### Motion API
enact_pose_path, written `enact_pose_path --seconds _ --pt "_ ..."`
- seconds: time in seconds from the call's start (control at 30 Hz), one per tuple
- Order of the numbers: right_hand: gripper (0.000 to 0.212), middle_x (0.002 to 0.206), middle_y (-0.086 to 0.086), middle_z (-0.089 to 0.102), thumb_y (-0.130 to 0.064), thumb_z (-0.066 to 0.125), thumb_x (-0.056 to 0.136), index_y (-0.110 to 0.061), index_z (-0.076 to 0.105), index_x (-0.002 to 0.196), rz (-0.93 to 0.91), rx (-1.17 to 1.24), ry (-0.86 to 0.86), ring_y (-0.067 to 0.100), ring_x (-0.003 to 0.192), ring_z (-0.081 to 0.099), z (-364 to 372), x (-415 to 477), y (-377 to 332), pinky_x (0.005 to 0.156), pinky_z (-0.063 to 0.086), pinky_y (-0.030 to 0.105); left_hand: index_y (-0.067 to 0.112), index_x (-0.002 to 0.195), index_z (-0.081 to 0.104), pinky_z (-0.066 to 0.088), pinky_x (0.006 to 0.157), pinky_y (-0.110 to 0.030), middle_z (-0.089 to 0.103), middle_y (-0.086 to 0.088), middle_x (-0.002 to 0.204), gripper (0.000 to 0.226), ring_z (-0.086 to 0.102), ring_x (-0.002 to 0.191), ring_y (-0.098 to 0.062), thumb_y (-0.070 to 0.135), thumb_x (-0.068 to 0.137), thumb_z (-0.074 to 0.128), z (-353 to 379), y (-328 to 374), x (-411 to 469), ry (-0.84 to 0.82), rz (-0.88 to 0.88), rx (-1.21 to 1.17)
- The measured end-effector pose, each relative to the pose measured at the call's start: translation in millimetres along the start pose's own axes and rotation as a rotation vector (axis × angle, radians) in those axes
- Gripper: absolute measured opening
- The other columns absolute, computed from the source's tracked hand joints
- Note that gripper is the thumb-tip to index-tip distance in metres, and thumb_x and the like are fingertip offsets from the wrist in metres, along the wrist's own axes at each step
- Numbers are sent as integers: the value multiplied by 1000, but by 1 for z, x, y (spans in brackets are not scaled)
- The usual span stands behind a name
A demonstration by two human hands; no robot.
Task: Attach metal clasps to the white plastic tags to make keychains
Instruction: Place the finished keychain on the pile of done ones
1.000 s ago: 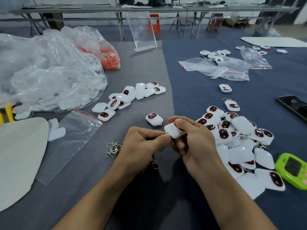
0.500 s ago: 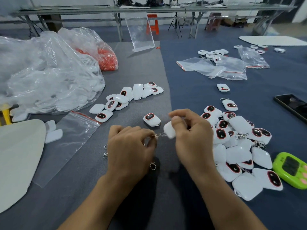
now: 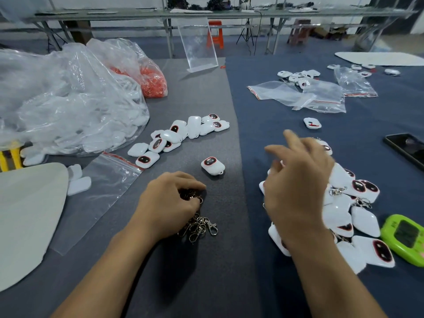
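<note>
Even, diffuse indoor light, moderately bright, slightly cool cast. Soft dark shadows pool on the tabletop (image 3: 224,260) under both forearms and under the left hand (image 3: 168,205), so light falls from above and ahead. Right hand (image 3: 296,187) motion-blurred, its fingers (image 3: 291,138) smeared. White glare patches on the big clear plastic bag (image 3: 68,99) and specular spots on the metal clasps (image 3: 202,226). Wide-angle bending: far benches (image 3: 206,12) curve, corners stretch. Background soft, low detail. Phone screen (image 3: 408,150) reflects dimly.
</note>
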State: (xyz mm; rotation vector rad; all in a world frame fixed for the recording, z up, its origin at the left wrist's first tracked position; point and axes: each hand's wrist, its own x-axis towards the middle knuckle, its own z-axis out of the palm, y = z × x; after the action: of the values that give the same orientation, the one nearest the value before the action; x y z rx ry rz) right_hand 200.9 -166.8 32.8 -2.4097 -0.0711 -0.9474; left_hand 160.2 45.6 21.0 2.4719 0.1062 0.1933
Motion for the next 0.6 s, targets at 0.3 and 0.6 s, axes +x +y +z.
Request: enact_pose_path --seconds 0.3,0.6 --pt "70 169 1 22 -9 47 96 -29 28 160 -229 120 -784 17 155 14 64 -13 -36 122 13 35 36 69 76 46 76 -24 69 20 83 14 62 78 0 26 70 86 0 -7 7 75 -36 -82" --pt "66 128 -5 60 1 65 75 -27 60 135 -202 139 -709 18 120 52 37 -18 -28 101 39 27 35 76 73 50 67 -26 67 21 65 6 61 62 0 34 80 78 8 -5 2 404 -87 -107"
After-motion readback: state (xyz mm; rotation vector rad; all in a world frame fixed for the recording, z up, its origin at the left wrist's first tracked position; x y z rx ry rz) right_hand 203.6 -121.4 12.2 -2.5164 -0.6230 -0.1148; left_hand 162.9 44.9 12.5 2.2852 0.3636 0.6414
